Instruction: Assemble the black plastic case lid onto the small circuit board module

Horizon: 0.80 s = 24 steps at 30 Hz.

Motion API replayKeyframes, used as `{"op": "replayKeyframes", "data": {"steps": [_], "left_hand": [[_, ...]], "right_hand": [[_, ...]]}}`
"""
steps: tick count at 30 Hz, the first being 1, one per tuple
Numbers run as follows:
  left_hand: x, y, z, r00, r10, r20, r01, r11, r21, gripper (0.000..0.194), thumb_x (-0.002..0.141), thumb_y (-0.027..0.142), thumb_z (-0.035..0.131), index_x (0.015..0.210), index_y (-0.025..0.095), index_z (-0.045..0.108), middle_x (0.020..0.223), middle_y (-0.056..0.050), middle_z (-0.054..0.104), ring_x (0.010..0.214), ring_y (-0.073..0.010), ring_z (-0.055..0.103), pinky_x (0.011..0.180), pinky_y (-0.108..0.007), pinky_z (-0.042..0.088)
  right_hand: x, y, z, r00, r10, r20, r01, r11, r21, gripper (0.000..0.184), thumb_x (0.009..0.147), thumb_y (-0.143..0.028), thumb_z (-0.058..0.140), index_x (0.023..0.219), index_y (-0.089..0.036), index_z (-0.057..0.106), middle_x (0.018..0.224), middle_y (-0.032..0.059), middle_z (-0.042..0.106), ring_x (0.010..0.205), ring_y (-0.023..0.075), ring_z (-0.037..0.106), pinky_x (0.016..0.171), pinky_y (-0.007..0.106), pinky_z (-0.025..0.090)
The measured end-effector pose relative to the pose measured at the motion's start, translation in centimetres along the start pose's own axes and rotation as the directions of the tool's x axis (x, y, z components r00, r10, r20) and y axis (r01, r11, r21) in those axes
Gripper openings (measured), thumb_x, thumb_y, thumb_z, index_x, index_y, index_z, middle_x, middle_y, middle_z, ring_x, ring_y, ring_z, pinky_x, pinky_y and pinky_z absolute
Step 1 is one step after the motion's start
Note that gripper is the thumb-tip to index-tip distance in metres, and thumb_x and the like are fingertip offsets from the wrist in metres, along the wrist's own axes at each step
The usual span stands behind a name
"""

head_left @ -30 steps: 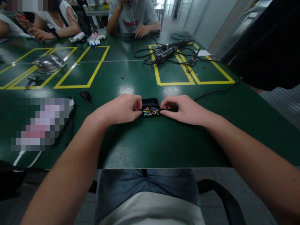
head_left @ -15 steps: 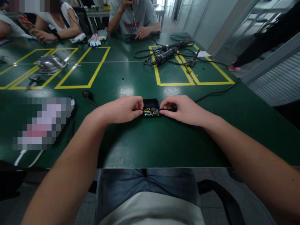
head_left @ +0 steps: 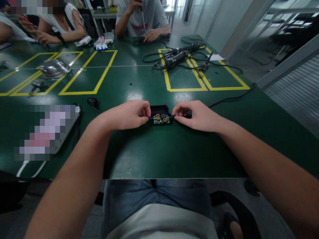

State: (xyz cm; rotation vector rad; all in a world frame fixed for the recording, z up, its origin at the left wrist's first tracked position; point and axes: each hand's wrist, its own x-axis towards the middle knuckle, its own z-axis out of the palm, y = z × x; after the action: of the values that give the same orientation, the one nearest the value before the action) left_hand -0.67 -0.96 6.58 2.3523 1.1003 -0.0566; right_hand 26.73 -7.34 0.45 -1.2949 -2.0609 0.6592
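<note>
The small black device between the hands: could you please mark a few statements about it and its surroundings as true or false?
1. Both hands, left hand and right hand, pinch the ends of the small black device. True.
2. The device is lifted off the green table. False: it rests on the table.
3. Coloured parts show inside the open device. True.
4. The tangle of black cables lies at the near table edge. False: it lies at the far side, across yellow lines.

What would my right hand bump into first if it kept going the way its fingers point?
Probably the small black case with its circuit board. The right hand points left, fingertips already at its right edge; the left hand lies beyond.
</note>
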Motion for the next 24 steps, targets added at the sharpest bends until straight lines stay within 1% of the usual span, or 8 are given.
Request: {"op": "replayKeyframes", "data": {"steps": [4, 8, 11, 14, 20, 24], "left_hand": [[0.2, -0.6, 0.0, 1.0, 0.02, 0.005, -0.02, 1.0, 0.01, 0.015, 0.088, 0.02, 0.066, 0.1, 0.019, 0.076, 0.093, -0.005, 0.081, 0.082, -0.0214, 0.073, 0.076, -0.031, 0.052], [0.5, -1.0, -0.1, 0.998, 0.054, 0.02, -0.053, 0.998, -0.032, 0.012, 0.088, 0.022, 0.069, 0.094, 0.019, 0.079, 0.084, -0.002, 0.079, 0.073, -0.0179, 0.068, 0.074, -0.03, 0.049], [0.6, -1.2, -0.2, 1.0, 0.019, 0.017, -0.018, 0.999, -0.034, 0.01, 0.087, 0.024, 0.073, 0.088, 0.019, 0.082, 0.077, 0.0, 0.078, 0.066, -0.0153, 0.061, 0.071, -0.029, 0.045], [0.7, -1.3, -0.2, 1.0, -0.012, 0.016, 0.013, 1.0, -0.018, 0.012, 0.086, 0.025, 0.075, 0.087, 0.02, 0.086, 0.072, 0.001, 0.076, 0.063, -0.0148, 0.058, 0.068, -0.029, 0.042], [0.7, -1.5, 0.0, 1.0, -0.001, -0.016, 0.001, 1.0, 0.022, 0.016, 0.086, 0.024, 0.075, 0.09, 0.021, 0.09, 0.07, 0.001, 0.077, 0.066, -0.0156, 0.061, 0.07, -0.029, 0.043], [0.5, -1.5, 0.0, 0.999, 0.021, -0.028, -0.02, 0.999, 0.034, 0.017, 0.087, 0.024, 0.075, 0.092, 0.022, 0.091, 0.074, 0.001, 0.079, 0.068, -0.0163, 0.063, 0.07, -0.03, 0.044]], "right_hand": [[0.0, 0.1, -0.1, 1.0, 0.011, 0.006, -0.011, 1.0, -0.01, 0.012, 0.091, -0.033, 0.074, 0.092, -0.023, 0.081, 0.083, 0.0046, 0.08, 0.072, 0.0204, 0.067, 0.07, 0.035, 0.053], [0.1, 0.1, -0.4, 1.0, 0.025, 0.018, -0.025, 1.0, -0.013, 0.014, 0.092, -0.035, 0.076, 0.089, -0.024, 0.084, 0.087, 0.0057, 0.084, 0.077, 0.0222, 0.071, 0.076, 0.037, 0.056], [0.2, 0.3, -0.7, 0.997, 0.051, 0.059, -0.052, 0.999, 0.015, 0.018, 0.092, -0.039, 0.077, 0.089, -0.023, 0.086, 0.085, 0.0054, 0.084, 0.075, 0.0221, 0.072, 0.073, 0.036, 0.056], [0.3, 0.4, -0.8, 0.995, 0.06, 0.076, -0.062, 0.998, 0.025, 0.019, 0.092, -0.04, 0.079, 0.09, -0.023, 0.087, 0.084, 0.0059, 0.085, 0.074, 0.0224, 0.073, 0.072, 0.036, 0.055], [0.3, 0.5, -0.8, 0.996, 0.066, 0.062, -0.066, 0.998, 0.002, 0.017, 0.093, -0.037, 0.08, 0.09, -0.023, 0.088, 0.087, 0.0066, 0.086, 0.079, 0.0238, 0.076, 0.074, 0.037, 0.056], [0.2, 0.4, -0.6, 0.996, 0.071, 0.055, -0.072, 0.997, 0.022, 0.017, 0.092, -0.038, 0.08, 0.089, -0.023, 0.088, 0.084, 0.006, 0.084, 0.075, 0.0223, 0.073, 0.072, 0.036, 0.055]]}}
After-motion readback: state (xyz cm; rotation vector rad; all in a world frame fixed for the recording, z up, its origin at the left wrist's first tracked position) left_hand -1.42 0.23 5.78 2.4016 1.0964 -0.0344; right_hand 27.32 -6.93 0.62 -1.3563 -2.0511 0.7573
